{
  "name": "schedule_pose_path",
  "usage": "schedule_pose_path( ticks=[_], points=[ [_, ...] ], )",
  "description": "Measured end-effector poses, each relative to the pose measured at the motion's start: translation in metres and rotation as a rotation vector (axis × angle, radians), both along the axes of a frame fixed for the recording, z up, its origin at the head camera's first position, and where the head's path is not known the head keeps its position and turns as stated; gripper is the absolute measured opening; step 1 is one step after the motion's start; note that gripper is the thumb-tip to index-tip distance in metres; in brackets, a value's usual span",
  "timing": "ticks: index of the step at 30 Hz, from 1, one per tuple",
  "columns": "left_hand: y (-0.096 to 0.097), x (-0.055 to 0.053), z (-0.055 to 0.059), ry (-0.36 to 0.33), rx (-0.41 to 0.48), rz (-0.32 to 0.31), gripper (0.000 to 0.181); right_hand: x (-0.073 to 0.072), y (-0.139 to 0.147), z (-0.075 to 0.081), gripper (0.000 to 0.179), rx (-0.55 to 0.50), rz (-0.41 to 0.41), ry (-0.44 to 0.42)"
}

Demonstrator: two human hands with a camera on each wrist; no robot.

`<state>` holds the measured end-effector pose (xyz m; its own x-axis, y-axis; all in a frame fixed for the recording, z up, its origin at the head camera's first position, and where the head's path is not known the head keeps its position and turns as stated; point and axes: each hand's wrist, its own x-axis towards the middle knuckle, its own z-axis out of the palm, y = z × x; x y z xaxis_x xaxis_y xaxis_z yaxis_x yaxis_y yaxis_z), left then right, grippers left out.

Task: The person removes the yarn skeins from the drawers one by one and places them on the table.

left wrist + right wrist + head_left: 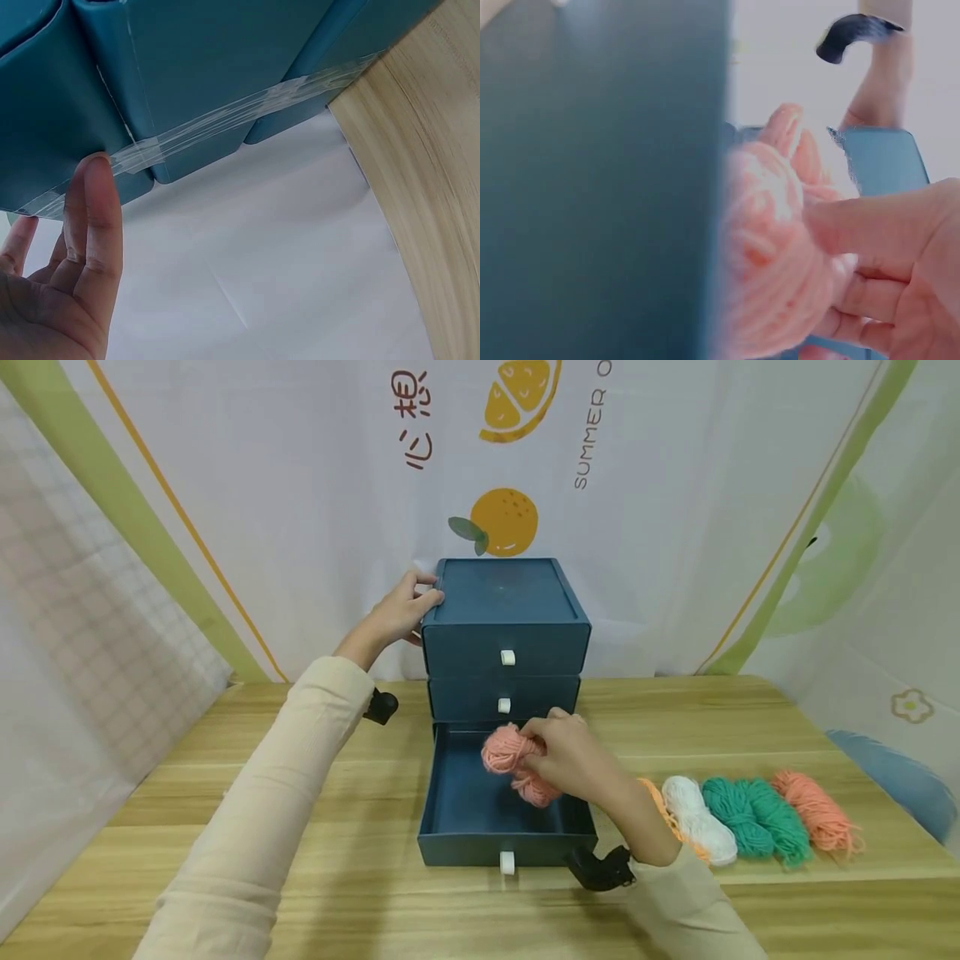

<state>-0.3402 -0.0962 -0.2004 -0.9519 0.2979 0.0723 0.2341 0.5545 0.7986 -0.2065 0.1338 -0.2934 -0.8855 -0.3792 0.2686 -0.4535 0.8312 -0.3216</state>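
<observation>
A dark blue three-drawer cabinet stands at the back middle of the wooden table. Its bottom drawer is pulled out. My right hand grips a pink yarn skein just above the open drawer; the right wrist view shows the skein pinched between thumb and fingers beside the drawer wall. My left hand rests with straight fingers against the cabinet's top left side; the left wrist view shows its fingers touching the taped blue side.
To the right of the drawer lie more skeins in a row: orange, white, green and salmon. A printed curtain hangs close behind and around the table. The upper two drawers are closed.
</observation>
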Motion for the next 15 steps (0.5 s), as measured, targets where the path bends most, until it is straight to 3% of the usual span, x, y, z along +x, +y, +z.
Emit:
schedule_pose_path(
  ticks=[8,15],
  points=[
    [0.0,-0.002,-0.001,0.004,-0.002,-0.002,0.053,0.007,0.048,0.013,0.026,-0.099,-0.039,-0.091],
    [0.0,-0.001,-0.001,0.009,-0.01,0.0,0.054,0.02,0.091,0.022,0.037,-0.099,-0.105,-0.02]
  ],
)
